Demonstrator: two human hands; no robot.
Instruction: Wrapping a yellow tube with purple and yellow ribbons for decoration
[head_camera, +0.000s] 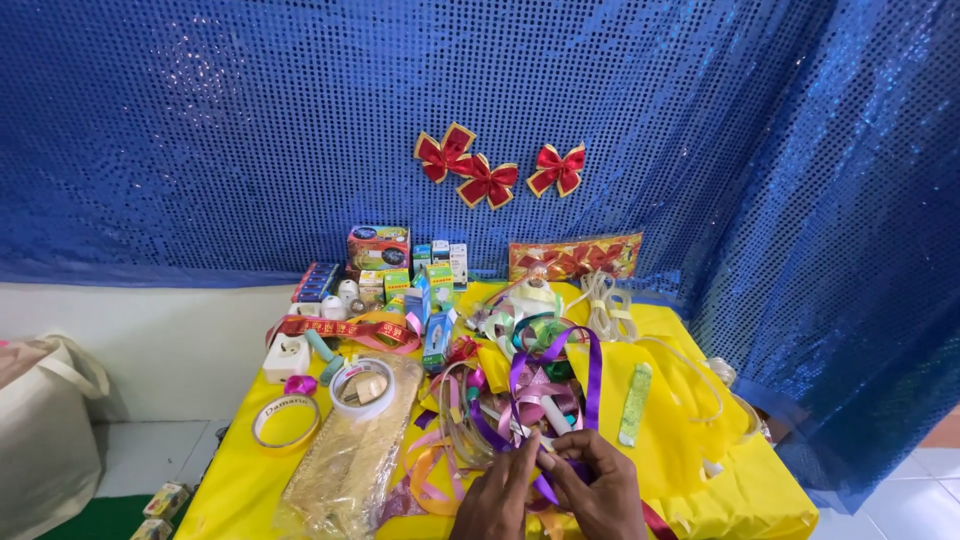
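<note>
Both my hands are at the bottom middle of the view, over a heap of coloured ribbons. My left hand (497, 497) and my right hand (598, 487) meet fingertip to fingertip and pinch a purple ribbon (592, 375), which loops up and back over the pile. Pink, orange and green ribbon strands (452, 420) lie tangled just left of my hands. All of it rests on a table with a yellow cloth (690, 440).
Two tape rolls (362, 388) and a gold mesh strip (350, 450) lie left. Small boxes (378, 247) stand at the back. Three red bows (488, 180) hang on a blue sequin curtain (250, 130). A green glitter strip (635, 403) lies right; a cloth bag (45, 420) stands at far left.
</note>
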